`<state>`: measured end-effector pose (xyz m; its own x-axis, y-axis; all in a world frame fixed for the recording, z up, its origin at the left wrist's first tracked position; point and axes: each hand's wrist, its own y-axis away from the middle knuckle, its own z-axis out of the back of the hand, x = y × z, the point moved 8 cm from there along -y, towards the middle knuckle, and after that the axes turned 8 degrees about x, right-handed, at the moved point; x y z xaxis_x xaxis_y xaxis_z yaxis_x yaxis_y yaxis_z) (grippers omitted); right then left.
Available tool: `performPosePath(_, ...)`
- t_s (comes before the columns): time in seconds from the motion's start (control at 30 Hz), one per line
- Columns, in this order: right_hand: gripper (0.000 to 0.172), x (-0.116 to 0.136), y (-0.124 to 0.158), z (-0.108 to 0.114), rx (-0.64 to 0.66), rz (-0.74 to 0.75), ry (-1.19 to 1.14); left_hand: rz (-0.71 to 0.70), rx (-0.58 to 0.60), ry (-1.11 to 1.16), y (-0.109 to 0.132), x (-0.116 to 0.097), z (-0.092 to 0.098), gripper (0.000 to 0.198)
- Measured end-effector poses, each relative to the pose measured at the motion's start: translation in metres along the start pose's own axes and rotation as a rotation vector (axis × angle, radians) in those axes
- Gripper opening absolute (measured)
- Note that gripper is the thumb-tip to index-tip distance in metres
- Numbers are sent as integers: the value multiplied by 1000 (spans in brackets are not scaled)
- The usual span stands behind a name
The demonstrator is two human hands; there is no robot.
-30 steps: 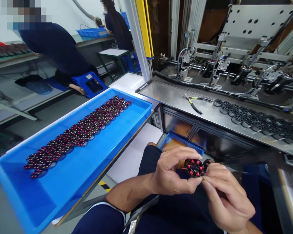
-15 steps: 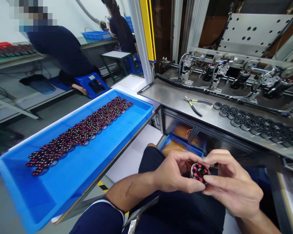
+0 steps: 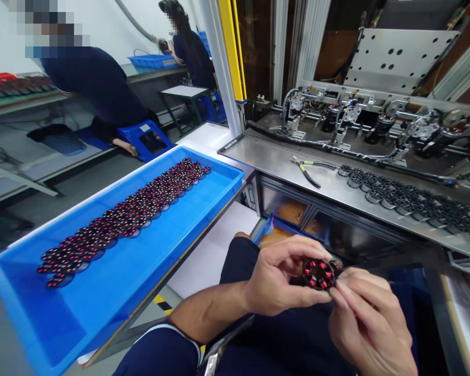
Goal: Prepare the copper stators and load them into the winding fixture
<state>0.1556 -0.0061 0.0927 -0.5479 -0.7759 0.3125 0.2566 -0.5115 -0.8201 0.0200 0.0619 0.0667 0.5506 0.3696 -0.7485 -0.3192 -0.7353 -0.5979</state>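
Left hand (image 3: 280, 279) grips the red-wound ring (image 3: 319, 274) by its rim above the lap (image 3: 285, 339), face up, presumably for a clear view; right hand (image 3: 372, 316) pinches its right edge. Wound parts (image 3: 129, 210) lie in a blue tray (image 3: 141, 284), apparently sorted from dark rings (image 3: 389, 193) on the metal ledge (image 3: 264, 156).

Cool, fairly even light fills the room, its source out of view. The white wall (image 3: 102, 31) is palest; the space behind the machine (image 3: 407, 68) is dim and brownish. Soft glare streaks the steel worktop (image 3: 258, 151), and shadow deepens one corner of the blue tray (image 3: 141, 282). The red-wound stator (image 3: 319, 274) is legible. Wide-angle stretch and softness mark the edges; coarse pixel blocks mask one seated person's (image 3: 94, 83) head.
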Motion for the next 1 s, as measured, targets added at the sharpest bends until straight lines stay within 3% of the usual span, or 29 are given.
performPosePath(0.2,31,-5,2,-11,-136,-233,-152,-109,-91,-231,6,-11,5,52)
performPosePath(0.3,24,-15,6,-20,-209,-363,-327,-85,-115,-163,9,-7,7,53)
performPosePath(0.37,23,-18,4,-24,-195,-353,-352,5,-93,-63,10,2,7,65)
performPosePath(0.47,24,-21,-2,-24,-140,-281,-302,263,-45,23,13,20,12,81)
performPosePath(0.53,24,-24,-5,-20,-105,-250,-276,402,37,100,16,30,11,71)
performPosePath(0.6,25,-25,-7,-18,-61,-236,-252,453,139,203,19,36,7,53)
performPosePath(0.73,22,-23,-11,-15,19,-215,-168,399,185,322,18,40,6,36)
performPosePath(0.9,20,-23,-11,-12,18,-237,-133,347,201,393,14,38,4,41)
performPosePath(1.0,18,-28,-11,-11,1,-303,-179,316,164,363,10,29,6,30)
